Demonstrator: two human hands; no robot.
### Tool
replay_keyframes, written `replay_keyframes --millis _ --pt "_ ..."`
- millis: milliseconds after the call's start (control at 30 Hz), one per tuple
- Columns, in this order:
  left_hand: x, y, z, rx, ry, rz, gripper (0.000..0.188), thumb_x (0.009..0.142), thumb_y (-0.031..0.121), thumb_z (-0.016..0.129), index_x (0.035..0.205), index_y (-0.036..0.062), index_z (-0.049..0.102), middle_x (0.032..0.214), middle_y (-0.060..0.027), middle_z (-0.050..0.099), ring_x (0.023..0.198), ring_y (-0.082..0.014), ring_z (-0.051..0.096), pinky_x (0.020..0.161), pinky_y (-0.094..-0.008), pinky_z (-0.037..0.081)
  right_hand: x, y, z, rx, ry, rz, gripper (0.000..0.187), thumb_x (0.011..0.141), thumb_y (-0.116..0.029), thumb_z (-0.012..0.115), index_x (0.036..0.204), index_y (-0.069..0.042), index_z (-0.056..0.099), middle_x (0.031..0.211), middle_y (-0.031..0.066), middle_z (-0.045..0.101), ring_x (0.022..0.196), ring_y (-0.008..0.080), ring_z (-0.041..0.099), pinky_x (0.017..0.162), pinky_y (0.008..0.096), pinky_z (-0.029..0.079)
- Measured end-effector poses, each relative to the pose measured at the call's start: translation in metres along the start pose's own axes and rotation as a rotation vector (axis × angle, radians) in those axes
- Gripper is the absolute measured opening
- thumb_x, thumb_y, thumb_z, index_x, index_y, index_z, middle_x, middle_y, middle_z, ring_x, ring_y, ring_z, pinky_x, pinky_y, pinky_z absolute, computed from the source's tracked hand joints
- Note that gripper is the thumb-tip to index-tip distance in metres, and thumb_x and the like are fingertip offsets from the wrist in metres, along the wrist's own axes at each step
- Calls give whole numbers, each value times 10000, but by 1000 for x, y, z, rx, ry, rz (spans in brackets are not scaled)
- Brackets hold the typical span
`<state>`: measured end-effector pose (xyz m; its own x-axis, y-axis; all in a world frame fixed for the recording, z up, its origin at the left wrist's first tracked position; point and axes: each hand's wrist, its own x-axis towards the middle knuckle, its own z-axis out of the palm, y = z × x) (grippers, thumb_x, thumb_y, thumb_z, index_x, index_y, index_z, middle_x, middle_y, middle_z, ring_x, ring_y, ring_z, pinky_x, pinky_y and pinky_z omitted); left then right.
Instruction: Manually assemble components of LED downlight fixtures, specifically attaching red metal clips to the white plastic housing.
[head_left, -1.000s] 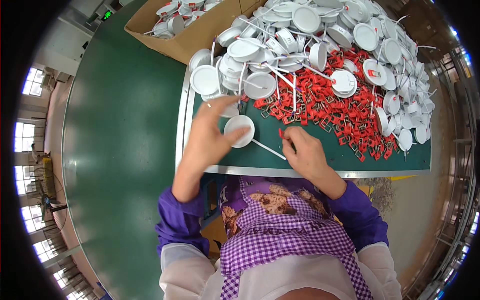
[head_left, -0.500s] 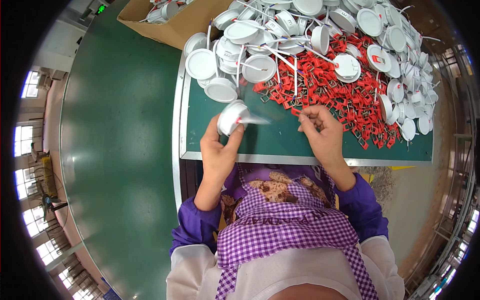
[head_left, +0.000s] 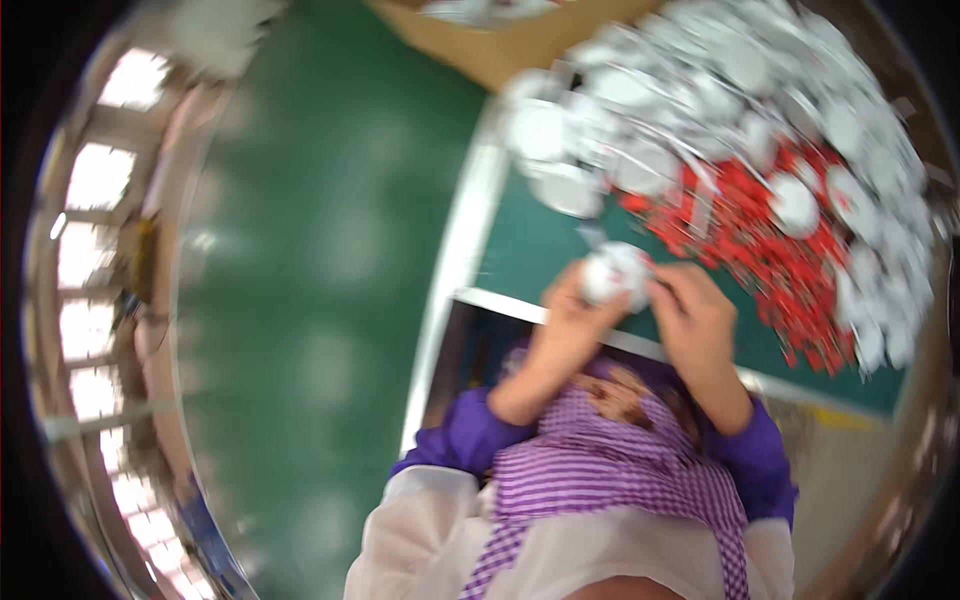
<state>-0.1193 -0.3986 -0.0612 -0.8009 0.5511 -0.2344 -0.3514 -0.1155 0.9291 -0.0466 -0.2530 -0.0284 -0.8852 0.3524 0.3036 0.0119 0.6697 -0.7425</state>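
Note:
The picture is blurred by motion. My left hand (head_left: 565,325) holds a round white disc (head_left: 612,272) with a thin white stem, just above the near edge of the green table (head_left: 520,250). My right hand (head_left: 697,318) meets the disc from the right, fingers closed against it. Whether a small red piece sits between those fingers is too blurred to tell. Behind the hands lie a pile of small red parts (head_left: 745,225) and a heap of several white discs (head_left: 720,90).
A brown cardboard box (head_left: 520,45) with more white discs stands at the table's far left corner. A green floor (head_left: 320,260) spreads to the left. Windows (head_left: 95,250) line the far left rim.
Both hands have come together on the white disc, which was lifted off the table and held in the left hand alone before. The view has swung to the left and blurred.

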Motion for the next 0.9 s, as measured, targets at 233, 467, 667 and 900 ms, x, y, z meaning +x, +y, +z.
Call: replay_keyframes --millis 233,467,667,900 --pt "-4 -10 17 111 1 192 254 888 35 656 1130 14 580 1003 -20 606 970 -89 554 842 -257 471 -15 -4 -5 31 -2 117 150 874 -4 623 1019 32 637 885 154 655 750 245 663 664 326 513" --pt "-2 4 8 330 -95 277 316 875 27 652 1174 6 552 995 -58 613 941 -116 564 830 -286 466 -12 8 -5 66 37 174 97 882 -8 630 964 43 638 853 133 658 694 187 635 633 295 503" --pt "-1 -4 14 137 -74 259 261 844 29 671 1083 16 567 894 -101 631 824 -157 596 745 -310 477 -13 13 -4 172 89 186 63 878 -8 641 928 31 639 786 87 637 690 145 608 612 271 479" --pt "-8 -2 8 172 -144 266 243 868 42 665 1088 11 568 892 -72 614 830 -125 571 729 -293 476 -19 19 -8 196 58 158 38 880 -1 636 900 27 618 779 70 606 680 125 586 615 244 460"
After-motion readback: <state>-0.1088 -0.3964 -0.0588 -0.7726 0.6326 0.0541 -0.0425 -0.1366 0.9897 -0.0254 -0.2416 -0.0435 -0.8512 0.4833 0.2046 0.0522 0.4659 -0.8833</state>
